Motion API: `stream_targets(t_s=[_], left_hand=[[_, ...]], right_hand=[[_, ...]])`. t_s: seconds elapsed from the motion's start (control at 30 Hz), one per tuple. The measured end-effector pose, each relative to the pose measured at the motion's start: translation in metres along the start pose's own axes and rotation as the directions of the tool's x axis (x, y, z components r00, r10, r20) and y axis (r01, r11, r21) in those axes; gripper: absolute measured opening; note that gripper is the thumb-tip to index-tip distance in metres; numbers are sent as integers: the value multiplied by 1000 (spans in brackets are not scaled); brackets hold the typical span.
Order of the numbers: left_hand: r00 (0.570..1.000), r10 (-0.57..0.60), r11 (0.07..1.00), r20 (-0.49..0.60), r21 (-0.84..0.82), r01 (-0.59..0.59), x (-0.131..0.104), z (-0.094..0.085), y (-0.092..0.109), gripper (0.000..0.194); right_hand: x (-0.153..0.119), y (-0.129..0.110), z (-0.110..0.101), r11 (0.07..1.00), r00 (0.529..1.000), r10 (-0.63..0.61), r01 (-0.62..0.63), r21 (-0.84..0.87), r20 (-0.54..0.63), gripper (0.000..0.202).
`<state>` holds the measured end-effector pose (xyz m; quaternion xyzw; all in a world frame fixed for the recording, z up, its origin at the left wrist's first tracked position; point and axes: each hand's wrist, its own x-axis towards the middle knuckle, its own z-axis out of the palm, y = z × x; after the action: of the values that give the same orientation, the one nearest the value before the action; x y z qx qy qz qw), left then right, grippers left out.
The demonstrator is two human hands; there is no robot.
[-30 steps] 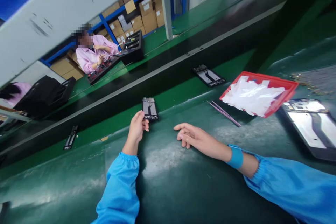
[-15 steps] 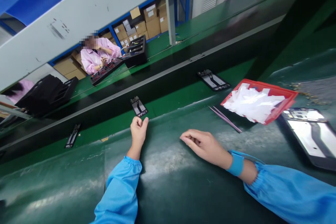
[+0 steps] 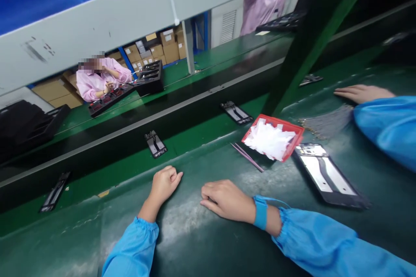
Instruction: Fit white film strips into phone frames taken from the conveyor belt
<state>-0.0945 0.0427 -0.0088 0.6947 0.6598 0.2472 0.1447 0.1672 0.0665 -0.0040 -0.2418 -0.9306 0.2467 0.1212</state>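
Note:
My left hand (image 3: 166, 183) rests near the bench edge with its fingers curled in and the thumb along them; nothing shows in it. To its right, my right hand (image 3: 227, 201), with a blue wrist strap (image 3: 261, 212), lies on the green bench with fingers loosely curled, and nothing is visible in it. Purple tweezers (image 3: 247, 157) lie beyond the right hand, beside a red tray (image 3: 297, 143) heaped with white slips (image 3: 269, 138). Past the left hand, a phone part (image 3: 155, 143) with a dark ribbon cable lies on the green line.
More phone parts lie on the line, one left (image 3: 54, 192) and one further right (image 3: 236, 112). A larger one (image 3: 326, 173) sits on the bench at right, near thin wires (image 3: 326, 121) and a co-worker's hand (image 3: 364, 93). A dark green post (image 3: 302, 52) stands behind the tray.
The view has swung right, bringing a co-worker's hand in at the right. My left hand has drawn back from the phone part beyond it. My right hand stays curled.

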Motion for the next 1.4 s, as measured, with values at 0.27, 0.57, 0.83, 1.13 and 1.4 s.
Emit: stream_targets(t_s=[0.27, 0.57, 0.83, 1.13, 1.4], left_hand=[[1000, 21, 998, -14, 58, -20, 1, 1, -3, 46], [999, 39, 998, -20, 49, -38, 2, 1, -3, 46], [1000, 30, 998, -8, 51, -30, 2, 1, -4, 45], [1000, 26, 998, -13, 51, -26, 2, 1, -3, 45], [999, 34, 998, -20, 45, -33, 2, 1, -4, 45]], right_hand=[[1, 0, 0, 1000, 1000, 10, -10, -14, 5, 16], [1, 2, 2, 1000, 1000, 7, -7, -8, -2, 15], [1, 3, 3, 1000, 1000, 6, -6, -2, -5, 17], [1, 1, -1, 1000, 1000, 9, -9, -8, -2, 18], [1, 2, 1, 1000, 1000, 2, -3, -14, -5, 18]])
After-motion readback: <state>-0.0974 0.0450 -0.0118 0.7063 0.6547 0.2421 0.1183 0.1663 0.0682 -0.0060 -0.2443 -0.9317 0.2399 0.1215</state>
